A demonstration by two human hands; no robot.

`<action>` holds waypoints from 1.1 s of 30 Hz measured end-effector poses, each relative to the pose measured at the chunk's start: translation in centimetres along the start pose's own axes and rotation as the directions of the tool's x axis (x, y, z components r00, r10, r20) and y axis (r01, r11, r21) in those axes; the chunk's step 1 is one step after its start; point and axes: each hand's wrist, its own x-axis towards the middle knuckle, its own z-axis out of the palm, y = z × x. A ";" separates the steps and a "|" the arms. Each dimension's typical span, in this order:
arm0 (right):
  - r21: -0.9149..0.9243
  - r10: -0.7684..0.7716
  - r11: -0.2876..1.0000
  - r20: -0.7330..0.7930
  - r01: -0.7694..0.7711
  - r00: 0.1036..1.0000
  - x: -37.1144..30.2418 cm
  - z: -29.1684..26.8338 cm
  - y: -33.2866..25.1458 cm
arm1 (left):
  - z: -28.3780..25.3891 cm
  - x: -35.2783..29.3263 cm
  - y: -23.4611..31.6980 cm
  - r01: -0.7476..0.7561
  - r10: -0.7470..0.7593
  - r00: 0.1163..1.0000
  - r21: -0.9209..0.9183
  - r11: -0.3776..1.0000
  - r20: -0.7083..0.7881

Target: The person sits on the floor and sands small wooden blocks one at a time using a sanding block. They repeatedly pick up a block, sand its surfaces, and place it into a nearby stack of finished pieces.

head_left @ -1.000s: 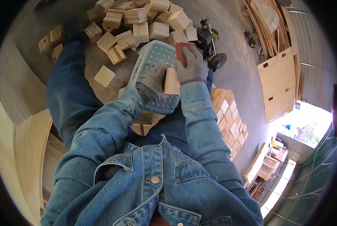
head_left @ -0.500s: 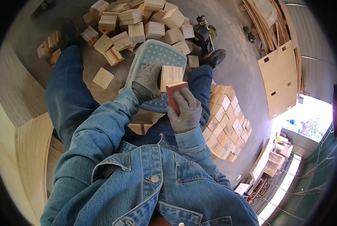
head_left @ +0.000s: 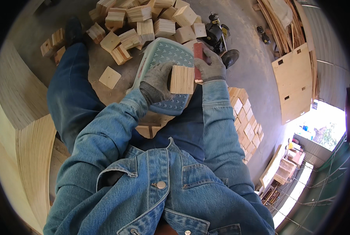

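Note:
My left hand (head_left: 157, 81), in a grey knit glove, is closed on a plywood block (head_left: 182, 80) from its left side. The block's striped layered edges face up, and it is over a pale blue-green plastic stool (head_left: 171, 51) with a raised pattern on top. My right hand (head_left: 214, 67), gloved the same way, grips a flat sanding block (head_left: 198, 58) with a reddish-brown face. The sanding block stands on edge by the plywood block's right side; whether the two touch, I cannot tell.
Beyond the stool lies a heap of plywood blocks (head_left: 145, 31), with a single square block (head_left: 110, 77) apart from it. More blocks are stacked (head_left: 247, 121) to my right. A black power tool (head_left: 214, 35) rests near my right shoe. A slotted plywood panel (head_left: 294, 84) stands farther right.
My right hand has moved away from me and to the right, taking the sanding block from the plywood block's near edge to its right side. My left hand and the plywood block have shifted slightly right.

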 end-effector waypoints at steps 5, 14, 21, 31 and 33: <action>0.578 0.257 0.774 0.086 -0.259 0.963 -4.0 -1.6 -2.4 | 0.0 0.0 -0.2 0.020 -0.020 1.000 0.035 0.999 -0.012; 0.607 0.458 0.639 0.193 -0.473 0.868 -10.4 -3.0 0.4 | -1.3 -1.0 0.9 0.023 -0.016 0.997 0.099 0.995 -0.073; 0.597 0.366 0.682 0.222 -0.423 0.904 -12.0 -2.4 -1.5 | -3.3 -2.3 0.5 0.019 0.010 0.990 0.204 0.979 -0.138; 0.246 -0.178 0.955 0.040 0.163 0.983 -11.5 -3.6 -4.8 | -2.6 -3.8 -1.5 -0.108 0.157 0.964 0.228 0.968 -0.213; 0.180 -0.205 0.964 0.044 0.194 0.978 -11.0 -3.7 -4.2 | -2.7 -3.8 -0.7 -0.125 0.166 0.964 0.199 0.972 -0.208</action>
